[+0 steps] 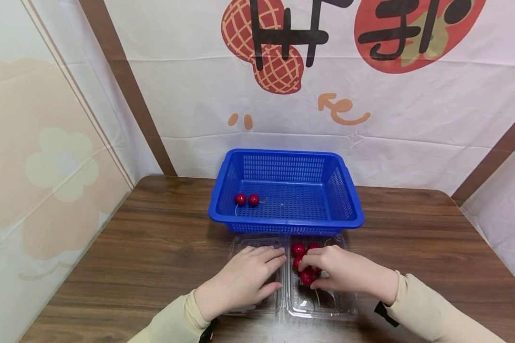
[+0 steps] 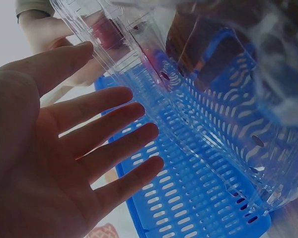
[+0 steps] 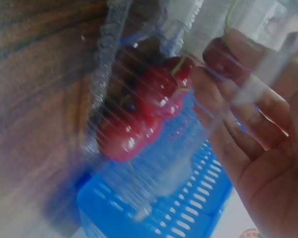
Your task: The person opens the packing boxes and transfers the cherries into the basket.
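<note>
A clear plastic clamshell box [image 1: 300, 309] lies spread on the table, its two halves side by side. Several red cherries [image 3: 123, 138] are in its right half. My right hand [image 1: 341, 270] reaches into that half and pinches a cherry [image 3: 219, 58] between thumb and fingertips; the cherry's green stem points up in the right wrist view. Over the left half [image 1: 240, 243] is my left hand [image 1: 246, 276], fingers stretched towards the fold and holding nothing. In the left wrist view its fingers [image 2: 121, 141] are straight and spread; whether they touch the plastic I cannot tell.
Right behind the box stands a blue perforated basket [image 1: 285, 222]. Two cherries, one red cherry [image 1: 240, 199] and another cherry [image 1: 253, 199], lie at its left side. The wooden table [image 1: 154, 247] ends at a printed cloth backdrop [image 1: 189, 95].
</note>
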Demonstrator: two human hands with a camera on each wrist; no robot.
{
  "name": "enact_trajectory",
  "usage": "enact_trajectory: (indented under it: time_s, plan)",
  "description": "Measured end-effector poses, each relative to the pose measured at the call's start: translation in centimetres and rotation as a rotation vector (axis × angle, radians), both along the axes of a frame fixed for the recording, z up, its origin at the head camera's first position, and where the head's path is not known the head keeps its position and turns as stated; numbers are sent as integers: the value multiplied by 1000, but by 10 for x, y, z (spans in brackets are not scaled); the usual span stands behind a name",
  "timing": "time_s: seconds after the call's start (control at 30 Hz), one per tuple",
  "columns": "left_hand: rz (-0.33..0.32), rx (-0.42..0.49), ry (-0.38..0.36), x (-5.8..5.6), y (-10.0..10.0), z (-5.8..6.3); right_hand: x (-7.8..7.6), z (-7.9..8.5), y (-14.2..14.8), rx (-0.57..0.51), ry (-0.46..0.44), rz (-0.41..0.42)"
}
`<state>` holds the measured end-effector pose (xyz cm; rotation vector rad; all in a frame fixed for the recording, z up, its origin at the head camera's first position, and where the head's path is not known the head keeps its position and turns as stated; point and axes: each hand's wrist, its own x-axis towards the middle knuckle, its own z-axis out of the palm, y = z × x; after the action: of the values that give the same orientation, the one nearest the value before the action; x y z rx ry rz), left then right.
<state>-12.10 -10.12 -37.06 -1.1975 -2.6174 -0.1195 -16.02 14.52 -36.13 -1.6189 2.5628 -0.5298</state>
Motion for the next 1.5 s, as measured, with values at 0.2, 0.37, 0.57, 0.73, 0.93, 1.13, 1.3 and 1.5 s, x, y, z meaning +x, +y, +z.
enact_trajectory:
  time_s: [0.2,0.37,0.57,0.73,0.93,1.13,1.3,1.5]
  plan:
    - [0,5,1,1,0,0,-1,10,6,-60,47,3]
    - [-2,2,5,2,0,0,-2,20,9,-78,64,-7]
    - [-3,7,1,3,-1,0,-5,37,11,-97,133,-7]
    - [-11,1,2,2,1,1,-12,58,14,-129,182,-6]
    - [-15,-3,4,2,4,1,-33,83,13,-108,194,-40]
    - [-11,-1,4,2,4,1,-55,94,7,-84,197,-97]
    - [-7,-2,7,2,2,1,-72,99,2,-84,152,-98]
    - [10,-7,-9,2,1,2,-90,104,-3,-82,122,-101]
